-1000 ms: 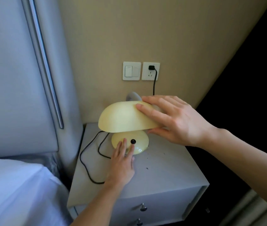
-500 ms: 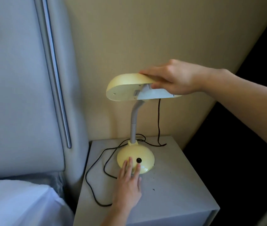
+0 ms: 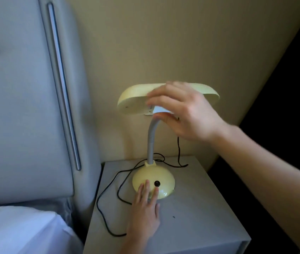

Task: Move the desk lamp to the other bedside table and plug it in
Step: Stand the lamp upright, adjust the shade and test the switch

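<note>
The pale yellow desk lamp stands upright on the grey bedside table. Its round base has a black button, and a grey bendy neck carries the oblong head. My left hand lies flat on the table with its fingertips on the front of the base. In front of the lamp head is my right hand, fingers spread and blurred, fingertips at the head's lower edge and thumb under it. The black cord loops over the table and rises behind the lamp.
A grey padded headboard with a metal strip stands left of the table, with white bedding below it. A beige wall is behind the lamp. A dark gap lies to the right of the table.
The lamp head has risen from low over the base to upright on its neck. My right hand has loosened from gripping the head's top to spread fingers in front. The left hand stays on the base.
</note>
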Motion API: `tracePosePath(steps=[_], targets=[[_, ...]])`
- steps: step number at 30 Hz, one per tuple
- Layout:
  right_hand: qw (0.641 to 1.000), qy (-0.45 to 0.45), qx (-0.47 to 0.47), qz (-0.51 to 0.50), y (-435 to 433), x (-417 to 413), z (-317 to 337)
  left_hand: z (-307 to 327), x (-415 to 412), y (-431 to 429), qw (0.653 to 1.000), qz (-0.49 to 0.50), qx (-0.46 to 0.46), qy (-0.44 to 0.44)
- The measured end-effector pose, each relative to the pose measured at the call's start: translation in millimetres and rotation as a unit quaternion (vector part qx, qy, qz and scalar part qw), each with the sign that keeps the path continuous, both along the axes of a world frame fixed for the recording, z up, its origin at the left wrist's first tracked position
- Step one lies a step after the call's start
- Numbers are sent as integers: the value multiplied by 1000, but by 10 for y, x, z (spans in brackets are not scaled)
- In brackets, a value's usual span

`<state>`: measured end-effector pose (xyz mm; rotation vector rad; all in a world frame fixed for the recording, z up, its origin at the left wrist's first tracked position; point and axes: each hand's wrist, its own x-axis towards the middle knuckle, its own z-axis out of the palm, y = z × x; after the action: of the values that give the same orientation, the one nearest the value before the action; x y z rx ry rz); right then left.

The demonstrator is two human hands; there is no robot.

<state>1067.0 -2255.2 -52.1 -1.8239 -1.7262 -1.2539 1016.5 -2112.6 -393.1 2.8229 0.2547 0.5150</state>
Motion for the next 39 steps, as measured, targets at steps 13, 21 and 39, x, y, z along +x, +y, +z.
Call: tracePosePath(steps=[13,21,39], targets=[[845,389,-273,-244,-3,171,-2812,80,-84,-3,999,7,-23,29],[847,362,-275,-275,118,237,-2940,142,-78,0,999,11,-35,38],[869,341,-259,-248,173,296,-2983,96,-28,0,999,20,-34,37]])
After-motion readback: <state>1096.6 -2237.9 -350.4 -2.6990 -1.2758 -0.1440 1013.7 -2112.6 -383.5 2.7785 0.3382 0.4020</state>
